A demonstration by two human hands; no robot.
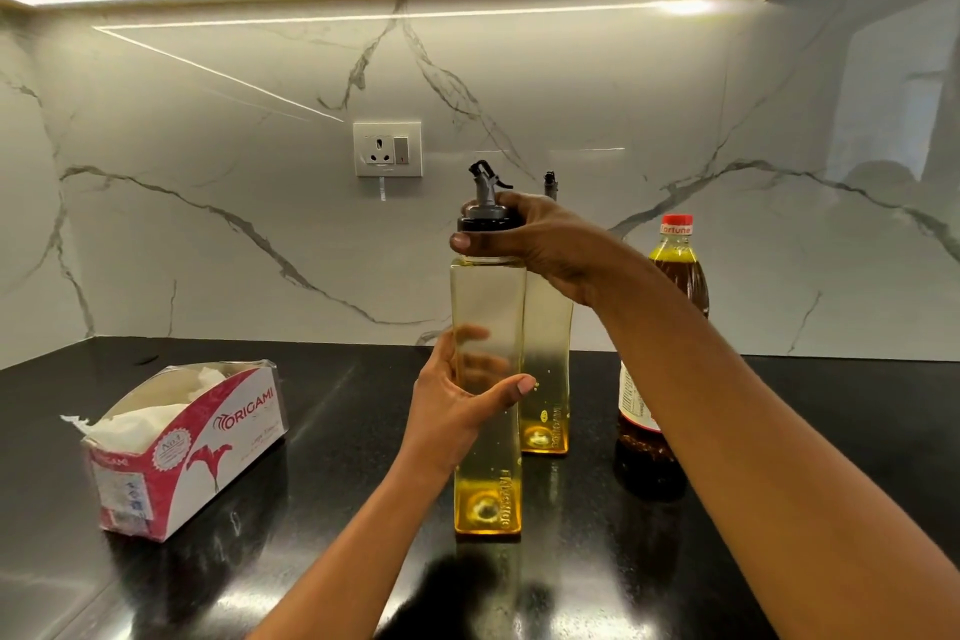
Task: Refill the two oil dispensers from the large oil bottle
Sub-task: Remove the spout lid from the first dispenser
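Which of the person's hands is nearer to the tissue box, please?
Left. The left hand grips the front dispenser mid-body, right of the tissue box; the right hand holds its cap, higher and farther right.

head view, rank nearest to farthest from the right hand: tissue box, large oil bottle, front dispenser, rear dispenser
1. front dispenser: centre, its top in the grip of the right hand
2. rear dispenser: just behind it
3. large oil bottle: to the right
4. tissue box: far left

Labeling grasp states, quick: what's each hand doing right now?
Left hand: closed, holding the near dispenser by its body.
Right hand: closed round that dispenser's black spout cap.
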